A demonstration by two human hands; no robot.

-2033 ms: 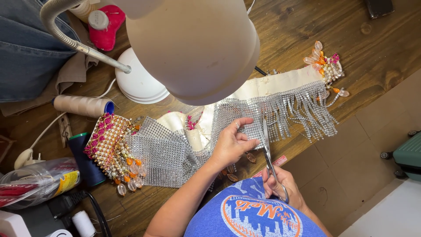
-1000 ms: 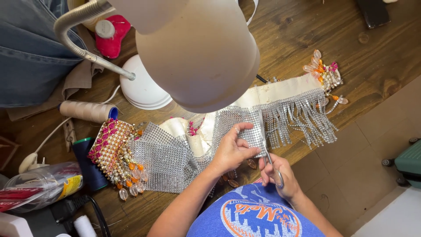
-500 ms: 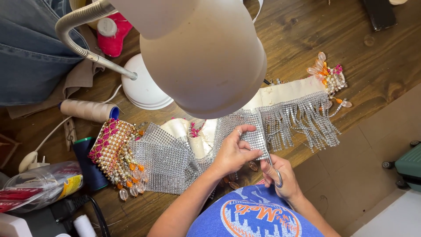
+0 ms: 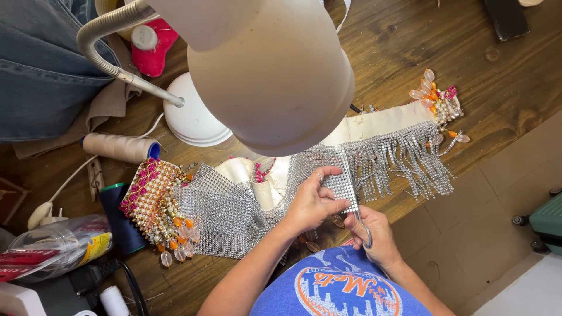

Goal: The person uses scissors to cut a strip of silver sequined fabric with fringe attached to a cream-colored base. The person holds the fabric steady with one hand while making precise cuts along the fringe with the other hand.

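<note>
Silver rhinestone mesh (image 4: 228,205) lay in glittering grid panels across the wooden table (image 4: 410,52), joined to a cream satin band (image 4: 380,123) with dangling crystal fringe (image 4: 404,164). The left hand (image 4: 313,202) pinched a mesh strip between thumb and curled fingers. The right hand (image 4: 377,234) closed around metal scissors (image 4: 360,219), blades at the strip's lower edge. Pink and orange beads (image 4: 153,196) crusted the left end.
</note>
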